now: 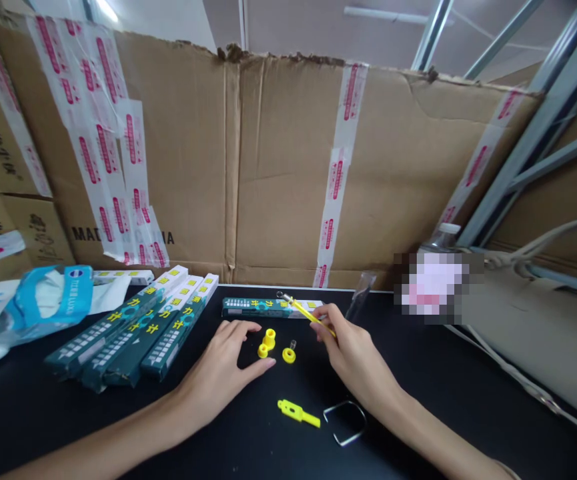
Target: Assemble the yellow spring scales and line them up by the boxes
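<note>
My right hand [351, 350] pinches a thin yellow rod [308, 313], its metal tip with a small ring pointing up and left. The tip overlaps a long green-and-white box [253, 307] lying behind it. My left hand [223, 360] rests on the black table with thumb and fingers spread, holding nothing. Between the hands are small yellow cylindrical parts [269, 340] and a yellow ring-shaped piece [289, 356] beside a tiny clear or metal piece [293, 345]. Closer to me lie a flat yellow piece with a slot [298, 413] and a bent metal wire [351, 440].
Several long green-and-white boxes [181, 327] are stacked at the left, beside a blue-and-white plastic packet [55, 297]. A cardboard wall [278, 180] closes off the back. To the right stand a bottle [448, 230] and a beige bag [543, 333] with straps.
</note>
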{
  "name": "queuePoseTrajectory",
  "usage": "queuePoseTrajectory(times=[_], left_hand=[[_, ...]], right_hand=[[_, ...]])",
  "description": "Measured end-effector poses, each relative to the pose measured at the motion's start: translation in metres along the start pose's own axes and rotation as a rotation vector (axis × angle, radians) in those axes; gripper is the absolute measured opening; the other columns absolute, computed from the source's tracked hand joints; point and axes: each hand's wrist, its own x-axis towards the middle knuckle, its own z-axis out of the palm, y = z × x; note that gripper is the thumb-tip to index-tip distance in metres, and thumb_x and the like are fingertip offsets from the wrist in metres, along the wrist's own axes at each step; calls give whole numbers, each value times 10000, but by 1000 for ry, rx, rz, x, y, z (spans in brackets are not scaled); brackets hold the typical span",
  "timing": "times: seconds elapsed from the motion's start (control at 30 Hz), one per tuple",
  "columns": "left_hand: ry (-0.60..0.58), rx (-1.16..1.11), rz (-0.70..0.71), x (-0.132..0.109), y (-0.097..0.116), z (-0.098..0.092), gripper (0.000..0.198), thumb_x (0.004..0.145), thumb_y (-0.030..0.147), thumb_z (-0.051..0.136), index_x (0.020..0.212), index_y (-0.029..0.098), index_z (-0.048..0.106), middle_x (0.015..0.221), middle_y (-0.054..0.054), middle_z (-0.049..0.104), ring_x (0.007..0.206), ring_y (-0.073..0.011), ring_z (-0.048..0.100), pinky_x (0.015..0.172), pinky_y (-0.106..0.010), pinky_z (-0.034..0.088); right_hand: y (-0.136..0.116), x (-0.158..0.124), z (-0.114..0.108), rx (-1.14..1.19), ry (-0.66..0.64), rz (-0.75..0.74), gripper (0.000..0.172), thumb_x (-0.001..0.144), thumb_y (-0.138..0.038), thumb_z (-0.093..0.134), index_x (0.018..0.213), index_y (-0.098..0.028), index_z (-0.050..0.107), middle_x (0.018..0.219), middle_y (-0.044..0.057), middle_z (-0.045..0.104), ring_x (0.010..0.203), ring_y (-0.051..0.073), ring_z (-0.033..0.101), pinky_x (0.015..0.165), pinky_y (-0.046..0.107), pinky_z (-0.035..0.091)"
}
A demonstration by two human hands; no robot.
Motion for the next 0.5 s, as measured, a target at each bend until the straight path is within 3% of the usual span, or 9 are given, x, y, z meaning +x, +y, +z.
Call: queuePoseTrajectory(times=[0.17,0.33,0.5], left_hand=[[-34,-66,15,6,4,-5,58,873,260,663,902,239,707,1064,-20,709,1013,-229,632,874,-377,511],[-50,-239,-73,2,5,-13,104,869,315,634,882,227,687,901,-4,733,806,-195,656,749,-333,508],[-96,-510,-97,1,1,-12,197,852,366,664,951,196,655,861,-8,725,791,-177,664,721,-293,508]], right_hand=[[-14,-14,11,507,-144,118,309,996,-456,440,1100,-206,589,806,34,697,616,157,567,589,271,467],[-26,-23,16,769,-190,193,363,962,-532,506,1016,-187,606,879,70,732,676,151,557,631,268,469],[-29,-28,16,804,-178,236,326,922,-526,599,1000,-212,560,838,41,730,784,174,597,720,281,448]])
